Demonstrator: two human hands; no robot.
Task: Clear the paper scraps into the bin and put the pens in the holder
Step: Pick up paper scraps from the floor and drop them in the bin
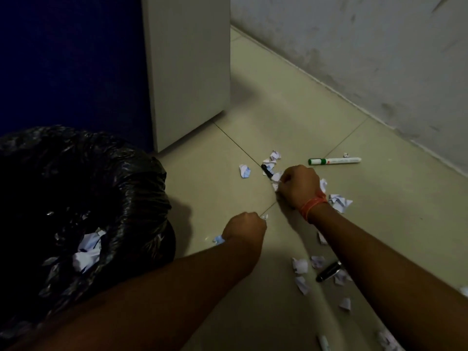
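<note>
My right hand [298, 186] sits at the centre of the frame, clenched on crumpled paper scraps [276, 177] that show white at my knuckles; an orange band [311, 205] wraps its wrist. My left hand [244, 228] is lower and to the left, also closed in a fist, with small bits of paper showing at its upper right edge and at its lower left. At the left of the frame stands the bin [141, 188], lined with a black bag, and some crumpled paper [87, 252] already lies inside it. More scraps are scattered on the tiled floor [379, 224]: a loose one [245, 171] left of my right hand, a cluster just above it, a larger one [339, 202] just right of my wrist, and several toward the lower right. A green-capped white marker [334, 161] lies right of centre, well apart from the bin. A black pen [267, 171] pokes out from the scraps by my right knuckles, and another black pen [329, 271] lies beside my right forearm at lower right. A pale pen [324, 343] lies at the bottom edge.
</note>
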